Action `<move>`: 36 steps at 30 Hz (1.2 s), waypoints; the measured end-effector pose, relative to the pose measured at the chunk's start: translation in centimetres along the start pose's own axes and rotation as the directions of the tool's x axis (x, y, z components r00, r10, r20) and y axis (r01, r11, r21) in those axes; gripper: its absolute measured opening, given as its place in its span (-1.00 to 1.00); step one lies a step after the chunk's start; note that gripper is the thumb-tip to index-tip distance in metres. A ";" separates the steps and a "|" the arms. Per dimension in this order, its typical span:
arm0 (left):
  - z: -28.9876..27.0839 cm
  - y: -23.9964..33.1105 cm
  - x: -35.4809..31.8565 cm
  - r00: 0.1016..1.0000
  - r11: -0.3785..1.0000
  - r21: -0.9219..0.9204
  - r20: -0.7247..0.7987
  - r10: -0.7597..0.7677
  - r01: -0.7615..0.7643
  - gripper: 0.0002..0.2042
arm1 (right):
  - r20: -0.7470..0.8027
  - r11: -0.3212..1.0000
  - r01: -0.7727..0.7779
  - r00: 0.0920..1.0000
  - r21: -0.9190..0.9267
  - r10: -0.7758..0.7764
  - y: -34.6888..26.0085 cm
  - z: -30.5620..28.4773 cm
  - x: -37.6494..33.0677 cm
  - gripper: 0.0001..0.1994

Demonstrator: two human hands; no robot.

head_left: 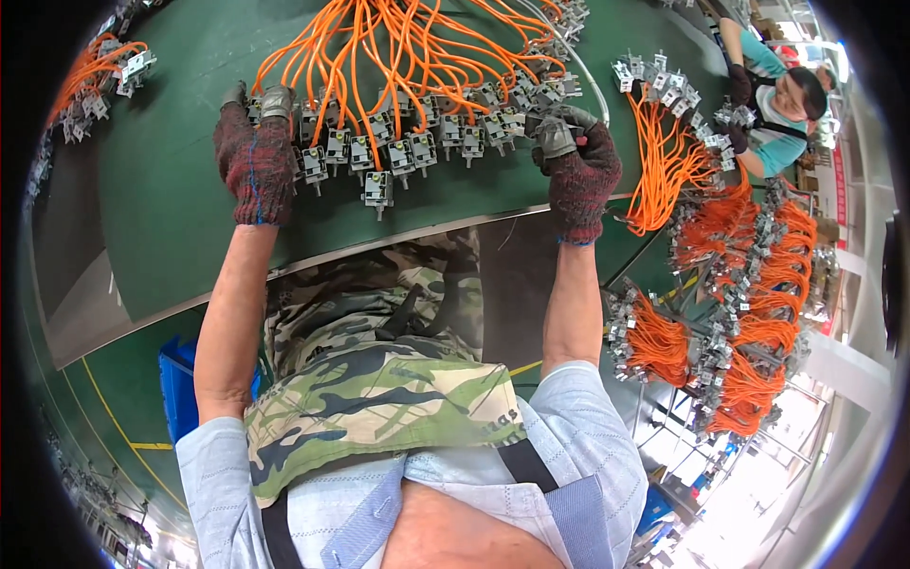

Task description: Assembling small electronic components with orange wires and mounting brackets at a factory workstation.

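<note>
A row of small grey metal connector blocks [398,152] with orange wires [398,47] fanning away lies on the green table [171,209]. My left hand [256,156], in a dark red knitted glove with grey fingertips, rests on the left end of the row, fingers curled over the blocks. At the right end my right hand [573,166], gloved the same way, grips the blocks there. One block [377,188] sticks out nearer to me than the others.
Another bundle of orange wires with blocks [664,161] lies to the right, and a large heap [749,313] fills a rack at the right. A person in a teal shirt [773,104] works at the far right. A blue crate [175,379] stands on the floor.
</note>
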State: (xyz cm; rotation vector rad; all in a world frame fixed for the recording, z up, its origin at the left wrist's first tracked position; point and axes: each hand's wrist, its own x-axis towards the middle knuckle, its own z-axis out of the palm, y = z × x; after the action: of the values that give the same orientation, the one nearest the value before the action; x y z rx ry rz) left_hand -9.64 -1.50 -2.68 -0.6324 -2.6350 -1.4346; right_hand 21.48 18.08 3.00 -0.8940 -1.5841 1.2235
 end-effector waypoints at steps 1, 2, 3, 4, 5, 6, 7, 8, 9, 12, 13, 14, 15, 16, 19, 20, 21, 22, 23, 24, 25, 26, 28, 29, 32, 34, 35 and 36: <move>-0.1 -0.5 0.2 1.000 0.999 -0.045 -0.014 0.024 -0.024 -0.33 | 0.000 1.000 -0.003 1.000 0.009 0.003 0.1 0.1 0.0 -0.75; -0.3 -0.7 0.3 1.000 0.999 -0.042 -0.010 0.028 -0.029 -0.33 | 0.005 1.000 -0.004 1.000 0.031 0.004 0.3 0.0 -0.1 -0.75; -0.6 -0.8 0.3 0.999 1.000 -0.014 0.017 0.028 -0.027 -0.33 | 0.009 0.999 -0.005 1.000 0.054 0.004 0.4 -0.1 -0.2 -0.75; -0.8 -0.9 0.2 0.999 1.000 0.013 0.044 0.027 -0.028 -0.34 | 0.003 0.998 -0.007 1.000 0.058 0.007 0.3 -0.1 -0.3 -0.75; -1.7 0.8 -0.5 0.998 0.999 0.018 0.050 0.036 -0.037 -0.34 | 0.016 0.998 -0.036 0.999 0.052 0.035 0.3 -0.2 -0.4 -0.74; -2.7 4.3 -1.4 0.951 0.942 0.161 -0.045 0.305 -0.294 -0.38 | 0.019 0.997 -0.063 0.998 0.039 0.062 0.3 -0.5 -0.6 -0.74; -3.3 6.7 -1.7 0.830 0.812 0.316 -0.114 0.546 -0.491 -0.42 | 0.017 0.998 -0.061 0.998 0.031 0.061 0.4 -0.3 -0.5 -0.74; -3.2 8.3 -1.2 0.826 0.809 0.316 -0.116 0.551 -0.496 -0.42 | 0.042 0.999 -0.034 0.999 0.036 0.033 0.5 -0.3 -0.6 -0.73; -3.1 9.7 -0.6 0.747 0.735 0.195 -0.015 0.665 -0.650 -0.48 | 0.078 0.999 -0.012 0.997 0.046 0.009 0.5 -0.2 -0.7 -0.73; 0.4 14.3 -0.5 0.590 0.643 -0.145 0.286 0.755 -0.752 -0.65 | 0.097 0.999 0.011 0.995 -0.050 -0.006 0.1 -0.3 -1.0 -0.72; 1.9 15.2 -0.3 0.522 0.612 -0.168 0.381 0.763 -0.773 -0.73 | 0.102 0.999 0.017 0.995 -0.039 -0.013 0.0 -0.1 -0.9 -0.72; 3.6 15.5 -0.1 0.441 0.581 -0.205 0.470 0.764 -0.788 -0.78 | 0.120 0.998 0.015 0.993 -0.061 -0.007 -0.1 -0.1 -0.9 -0.72; 4.9 15.5 0.1 0.440 0.578 -0.200 0.470 0.765 -0.791 -0.78 | 0.139 0.997 0.011 0.990 -0.082 0.000 -0.2 -0.1 -0.9 -0.72; 6.0 15.4 0.2 0.391 0.517 -0.083 0.556 0.733 -0.852 -0.80 | 0.140 0.997 0.014 0.990 -0.076 -0.003 -0.2 0.0 -0.7 -0.72; 6.8 15.0 0.8 0.311 0.437 -0.025 0.667 0.677 -0.899 -0.80 | 0.151 0.988 -0.008 0.988 -0.155 0.032 0.1 -0.7 -0.5 -0.72; 6.4 14.7 1.3 0.288 0.446 -0.056 0.691 0.663 -0.893 -0.80 | 0.177 0.997 -0.069 0.981 -0.043 0.075 -0.4 -0.6 -0.5 -0.72; 5.4 14.8 1.4 0.289 0.468 -0.102 0.667 0.687 -0.878 -0.80 | 0.209 0.989 -0.131 0.971 0.067 0.115 -0.8 -0.6 -0.4 -0.71; 5.5 13.8 1.6 0.289 0.469 -0.101 0.670 0.684 -0.877 -0.80 | 0.210 0.988 -0.135 0.971 0.070 0.118 -1.1 -0.6 -0.1 -0.71; 5.3 13.0 1.6 0.299 0.494 -0.161 0.624 0.722 -0.855 -0.81 | 0.202 0.990 -0.108 0.975 0.095 0.087 -1.4 -0.5 0.2 -0.71; 5.2 12.3 1.6 0.314 0.513 -0.222 0.575 0.756 -0.829 -0.81 | 0.195 0.990 -0.081 0.979 0.119 0.057 -1.7 -0.3 0.6 -0.70; 5.3 11.6 1.8 0.334 0.555 -0.246 0.586 0.739 -0.795 -0.81 | 0.220 0.990 -0.079 0.974 0.119 0.052 -1.9 0.0 1.1 -0.68; 5.3 11.5 1.9 0.339 0.558 -0.242 0.586 0.736 -0.794 -0.81 | 0.226 0.990 -0.081 0.973 0.120 0.052 -1.9 0.3 1.6 -0.68; 5.4 11.4 2.0 0.332 0.562 -0.257 0.592 0.735 -0.786 -0.82 | 0.344 0.972 -0.148 0.936 0.185 0.077 -1.7 1.0 2.4 -0.73; 5.5 11.3 2.0 0.338 0.566 -0.254 0.590 0.733 -0.784 -0.82 | 0.380 0.979 -0.147 0.921 0.145 0.082 -1.3 1.2 3.0 -0.70; 5.8 11.0 1.9 0.377 0.620 -0.248 0.609 0.697 -0.745 -0.82 | 0.482 0.985 -0.126 0.874 0.114 0.056 0.1 1.2 3.8 -0.71; 6.2 10.6 2.0 0.377 0.618 -0.270 0.594 0.711 -0.738 -0.82 | 0.497 0.982 -0.144 0.865 0.126 0.063 0.5 1.0 4.1 -0.70; 6.2 10.5 1.9 0.385 0.615 -0.285 0.571 0.725 -0.735 -0.83 | 0.502 0.977 -0.162 0.862 0.137 0.073 0.6 0.9 4.1 -0.70; 6.1 10.5 1.9 0.390 0.620 -0.283 0.571 0.722 -0.732 -0.83 | 0.507 0.977 -0.165 0.859 0.134 0.076 0.6 0.9 4.1 -0.70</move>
State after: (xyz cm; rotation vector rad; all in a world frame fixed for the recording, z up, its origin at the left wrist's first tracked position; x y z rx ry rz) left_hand -6.49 9.11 2.59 -2.2928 -2.0906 -0.9675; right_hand 19.29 21.70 3.24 -0.5939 -1.8011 1.7614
